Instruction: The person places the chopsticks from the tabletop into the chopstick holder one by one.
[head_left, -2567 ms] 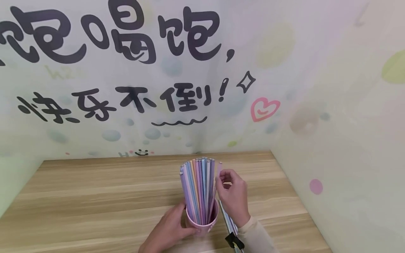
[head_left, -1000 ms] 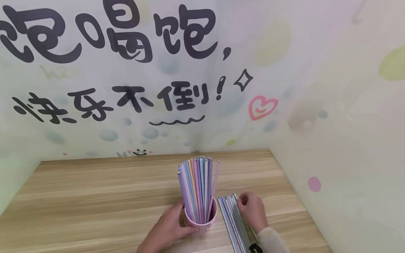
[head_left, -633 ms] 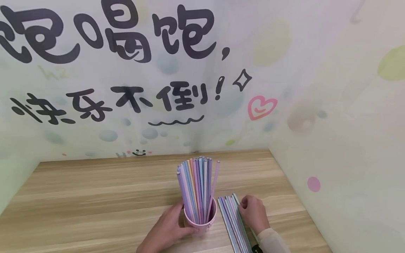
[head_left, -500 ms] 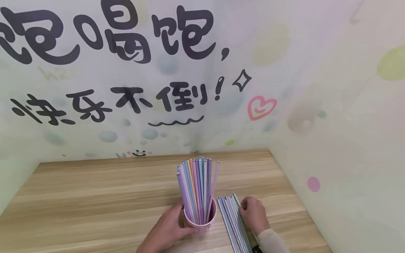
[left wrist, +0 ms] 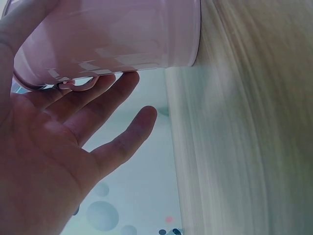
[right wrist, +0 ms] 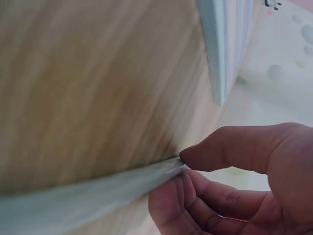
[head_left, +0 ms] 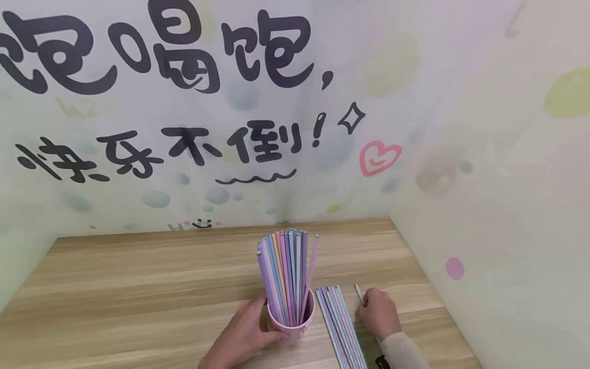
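My left hand holds a small pink bucket on the table, thumb in front and fingers round its side. In the left wrist view its fingertips touch the bucket's wall by a small handle loop, with the little finger apart. Many pastel pencils stand in the bucket; one lavender pencil leans to the right. My right hand pinches a pale green pencil between thumb and fingers, right of a row of pencils lying side by side. Much of that pencil is hidden by the hand.
A small black object lies by the right wrist, partly cut off. The wood-grain table meets a printed back wall and a side wall at the right.
My right hand has left the lavender pencil at the bucket, gone down to the row, and drawn the pale green pencil off to the right. The left hand has kept its hold.
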Available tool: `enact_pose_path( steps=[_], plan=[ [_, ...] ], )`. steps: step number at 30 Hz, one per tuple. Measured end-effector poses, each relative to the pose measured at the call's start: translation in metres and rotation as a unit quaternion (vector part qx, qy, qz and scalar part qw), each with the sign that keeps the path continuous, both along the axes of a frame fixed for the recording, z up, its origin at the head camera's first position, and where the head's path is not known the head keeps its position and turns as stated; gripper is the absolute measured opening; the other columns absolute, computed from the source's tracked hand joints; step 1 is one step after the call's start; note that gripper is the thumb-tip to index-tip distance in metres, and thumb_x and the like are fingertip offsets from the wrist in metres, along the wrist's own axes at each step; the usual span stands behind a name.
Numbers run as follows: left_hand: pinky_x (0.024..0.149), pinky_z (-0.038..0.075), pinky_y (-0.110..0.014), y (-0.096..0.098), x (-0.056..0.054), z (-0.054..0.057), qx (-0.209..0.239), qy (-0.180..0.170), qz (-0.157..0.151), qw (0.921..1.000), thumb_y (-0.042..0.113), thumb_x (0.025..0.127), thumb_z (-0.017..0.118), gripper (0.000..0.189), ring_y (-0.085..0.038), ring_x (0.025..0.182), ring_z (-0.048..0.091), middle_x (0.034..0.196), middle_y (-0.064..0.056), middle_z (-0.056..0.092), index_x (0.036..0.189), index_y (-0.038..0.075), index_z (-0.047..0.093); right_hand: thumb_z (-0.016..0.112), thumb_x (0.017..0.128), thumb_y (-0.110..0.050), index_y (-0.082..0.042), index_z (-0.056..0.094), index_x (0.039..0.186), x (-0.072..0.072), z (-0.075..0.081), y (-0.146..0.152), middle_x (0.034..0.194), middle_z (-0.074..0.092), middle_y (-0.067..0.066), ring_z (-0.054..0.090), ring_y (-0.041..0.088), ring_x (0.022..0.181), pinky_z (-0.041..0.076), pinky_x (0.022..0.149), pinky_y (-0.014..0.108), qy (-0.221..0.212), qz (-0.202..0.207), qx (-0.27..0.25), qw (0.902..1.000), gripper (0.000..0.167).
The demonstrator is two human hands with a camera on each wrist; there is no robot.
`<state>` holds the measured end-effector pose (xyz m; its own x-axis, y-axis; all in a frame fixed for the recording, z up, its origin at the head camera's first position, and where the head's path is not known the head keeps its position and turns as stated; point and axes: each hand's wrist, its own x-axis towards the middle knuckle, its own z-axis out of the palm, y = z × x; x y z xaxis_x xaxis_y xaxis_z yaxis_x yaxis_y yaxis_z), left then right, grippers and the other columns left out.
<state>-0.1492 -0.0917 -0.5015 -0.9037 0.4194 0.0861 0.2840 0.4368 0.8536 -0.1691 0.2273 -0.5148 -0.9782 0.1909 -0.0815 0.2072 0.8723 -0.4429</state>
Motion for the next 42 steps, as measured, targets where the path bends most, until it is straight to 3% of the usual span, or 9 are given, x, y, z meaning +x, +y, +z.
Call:
enact_pose_path(
  steps=[6, 12, 17, 21, 26, 29, 34, 38, 42],
  plan=[
    [0.107, 0.041, -0.052, 0.001, -0.002, 0.002, 0.001, 0.005, 0.001, 1.0, 0.046, 0.074, 0.085, 0.097, -0.024, 0.13, 0.049, 0.143, -0.002, 0.055, 0.153, 0.02, 0.036, 0.07, 0.081, 0.001, 0.004, 0.067, 0.084, -0.001, 0.012, -0.002, 0.072, 0.062, 0.007, 0.056, 0.016, 0.059, 0.051, 0.049, 0.028, 0.031, 0.002, -0.034, 0.9989, 0.006],
    [0.108, 0.041, -0.053, 0.001, -0.002, 0.002, 0.006, 0.008, -0.001, 1.0, 0.045, 0.074, 0.085, 0.097, -0.024, 0.13, 0.05, 0.143, -0.003, 0.054, 0.153, 0.02, 0.036, 0.066, 0.084, 0.001, 0.006, 0.069, 0.094, -0.003, 0.051, -0.013, 0.077, 0.068, 0.006, 0.063, 0.016, 0.068, 0.054, 0.058, 0.028, 0.148, 0.016, -0.078, 0.9858, 0.012],
    [0.108, 0.041, -0.052, 0.001, -0.001, 0.001, 0.007, 0.01, -0.001, 0.9999, 0.043, 0.073, 0.086, 0.097, -0.023, 0.13, 0.05, 0.142, -0.003, 0.055, 0.152, 0.019, 0.036, 0.066, 0.086, 0.001, 0.003, 0.071, 0.095, -0.007, 0.086, -0.028, 0.079, 0.069, 0.007, 0.067, 0.018, 0.073, 0.055, 0.062, 0.024, 0.254, 0.025, -0.116, 0.9598, 0.01],
    [0.108, 0.041, -0.05, 0.001, -0.001, 0.0, 0.007, 0.008, 0.0, 0.9999, 0.04, 0.072, 0.088, 0.098, -0.022, 0.13, 0.05, 0.142, -0.001, 0.055, 0.153, 0.019, 0.036, 0.067, 0.086, 0.004, 0.005, 0.071, 0.093, -0.012, 0.116, -0.04, 0.079, 0.069, 0.01, 0.068, 0.02, 0.073, 0.056, 0.064, 0.017, 0.33, 0.027, -0.162, 0.9295, 0.009],
    [0.108, 0.042, -0.051, 0.0, -0.001, 0.0, 0.004, 0.008, -0.003, 1.0, 0.043, 0.073, 0.086, 0.097, -0.021, 0.129, 0.05, 0.141, 0.0, 0.056, 0.152, 0.019, 0.036, 0.066, 0.086, 0.008, 0.008, 0.07, 0.094, -0.016, 0.154, -0.052, 0.08, 0.068, 0.014, 0.065, 0.009, 0.072, 0.056, 0.066, 0.014, 0.394, 0.028, -0.228, 0.8901, 0.009],
    [0.107, 0.042, -0.051, 0.001, -0.002, -0.001, 0.006, 0.006, -0.007, 0.9999, 0.044, 0.073, 0.086, 0.097, -0.021, 0.128, 0.051, 0.14, 0.0, 0.056, 0.152, 0.019, 0.036, 0.066, 0.087, 0.007, 0.007, 0.07, 0.095, -0.016, 0.17, -0.059, 0.082, 0.067, 0.014, 0.064, 0.008, 0.073, 0.056, 0.068, 0.015, 0.414, 0.026, -0.256, 0.873, 0.009],
    [0.107, 0.043, -0.05, 0.001, -0.002, -0.002, 0.007, 0.004, -0.009, 0.9999, 0.048, 0.073, 0.085, 0.097, -0.02, 0.127, 0.052, 0.139, 0.001, 0.057, 0.152, 0.019, 0.037, 0.067, 0.088, 0.003, 0.006, 0.069, 0.096, -0.014, 0.185, -0.072, 0.084, 0.066, 0.012, 0.065, 0.011, 0.074, 0.058, 0.069, 0.019, 0.431, 0.017, -0.285, 0.8558, 0.009],
    [0.107, 0.042, -0.051, 0.001, -0.002, -0.002, 0.007, 0.002, -0.008, 0.9999, 0.05, 0.072, 0.084, 0.099, -0.02, 0.128, 0.051, 0.14, 0.001, 0.056, 0.153, 0.02, 0.035, 0.068, 0.088, 0.004, 0.007, 0.069, 0.097, -0.014, 0.188, -0.084, 0.085, 0.066, 0.014, 0.065, 0.013, 0.075, 0.058, 0.069, 0.02, 0.438, 0.024, -0.305, 0.8452, 0.009],
    [0.108, 0.041, -0.052, 0.0, -0.002, -0.002, 0.01, -0.002, -0.007, 0.9999, 0.05, 0.073, 0.084, 0.099, -0.022, 0.13, 0.05, 0.142, 0.0, 0.055, 0.154, 0.023, 0.034, 0.067, 0.087, 0.008, 0.007, 0.069, 0.095, -0.016, 0.179, -0.098, 0.085, 0.067, 0.015, 0.065, 0.015, 0.077, 0.059, 0.069, 0.022, 0.431, 0.039, -0.311, 0.8464, 0.009]
  ],
)
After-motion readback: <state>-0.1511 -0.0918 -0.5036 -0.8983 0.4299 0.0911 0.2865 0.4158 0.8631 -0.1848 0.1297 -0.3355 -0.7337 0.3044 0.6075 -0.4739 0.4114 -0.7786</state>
